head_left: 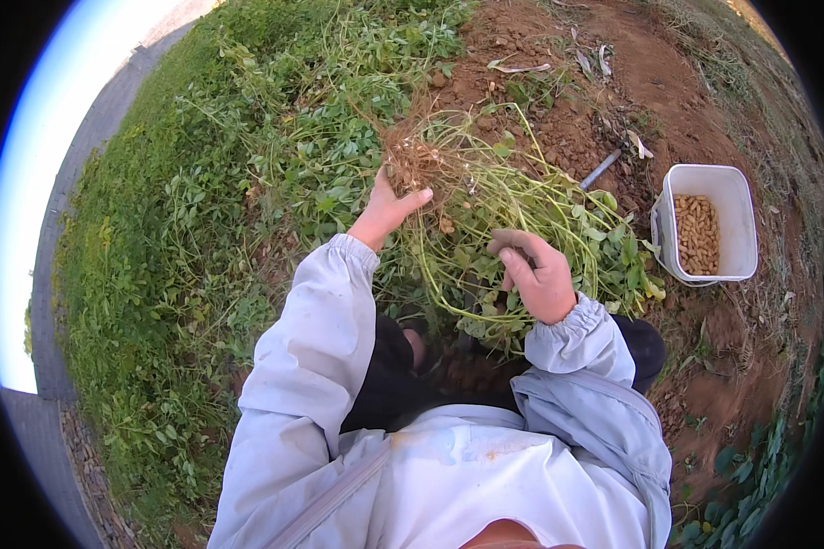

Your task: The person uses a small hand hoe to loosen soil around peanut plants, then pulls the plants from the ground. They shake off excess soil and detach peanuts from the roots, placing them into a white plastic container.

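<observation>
My left hand (392,210) is closed around the root end of a bunch of pulled peanut plants (513,197). Brown, stringy roots (417,160) stick up past its fingers, and the thumb lies across the near side. A few pale peanut pods (446,225) hang just right of that thumb. The green stems and leaves spread rightward over my lap and the ground. My right hand (542,277) is over the stems' near side, its fingers curled in toward the thumb. Whatever is in those fingers, if anything, is too small to make out.
To the right stands a white square bucket (751,233), partly filled with peanuts (696,235). A grey rod or handle (601,170) lies on the reddish soil (650,82) between plants and bucket. Dense green plants (183,220) cover the left side. Dry leaves are scattered farther off.
</observation>
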`<action>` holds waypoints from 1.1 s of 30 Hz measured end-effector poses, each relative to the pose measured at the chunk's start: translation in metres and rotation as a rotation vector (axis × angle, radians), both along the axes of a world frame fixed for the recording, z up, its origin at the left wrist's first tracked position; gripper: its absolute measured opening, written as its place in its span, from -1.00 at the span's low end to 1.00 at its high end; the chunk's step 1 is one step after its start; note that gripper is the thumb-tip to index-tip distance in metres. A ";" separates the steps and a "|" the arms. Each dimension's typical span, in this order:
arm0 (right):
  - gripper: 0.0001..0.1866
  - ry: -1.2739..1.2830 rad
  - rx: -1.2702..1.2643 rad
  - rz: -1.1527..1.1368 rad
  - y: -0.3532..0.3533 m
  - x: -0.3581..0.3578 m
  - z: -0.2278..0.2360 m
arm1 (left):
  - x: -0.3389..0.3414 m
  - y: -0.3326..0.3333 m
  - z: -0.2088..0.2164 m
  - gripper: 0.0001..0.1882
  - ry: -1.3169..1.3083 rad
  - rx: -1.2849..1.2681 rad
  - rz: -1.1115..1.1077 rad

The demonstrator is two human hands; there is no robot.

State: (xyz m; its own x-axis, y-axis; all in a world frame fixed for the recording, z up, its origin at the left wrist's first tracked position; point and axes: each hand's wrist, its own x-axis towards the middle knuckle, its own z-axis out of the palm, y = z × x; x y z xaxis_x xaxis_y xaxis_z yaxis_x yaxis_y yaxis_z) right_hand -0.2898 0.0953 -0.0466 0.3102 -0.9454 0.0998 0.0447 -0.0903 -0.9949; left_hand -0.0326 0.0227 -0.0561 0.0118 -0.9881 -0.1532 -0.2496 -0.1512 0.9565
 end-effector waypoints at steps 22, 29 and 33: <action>-0.60 0.530 -0.341 -0.273 -0.027 0.056 -0.067 | -0.057 0.015 -0.018 -0.13 0.627 -0.093 0.366; -0.68 0.661 -0.470 -0.330 -0.036 0.060 -0.075 | -0.061 0.019 -0.016 -0.13 0.629 -0.103 0.389; -0.69 0.653 -0.428 -0.277 -0.030 0.060 -0.069 | -0.063 0.021 -0.017 -0.13 0.614 -0.127 0.409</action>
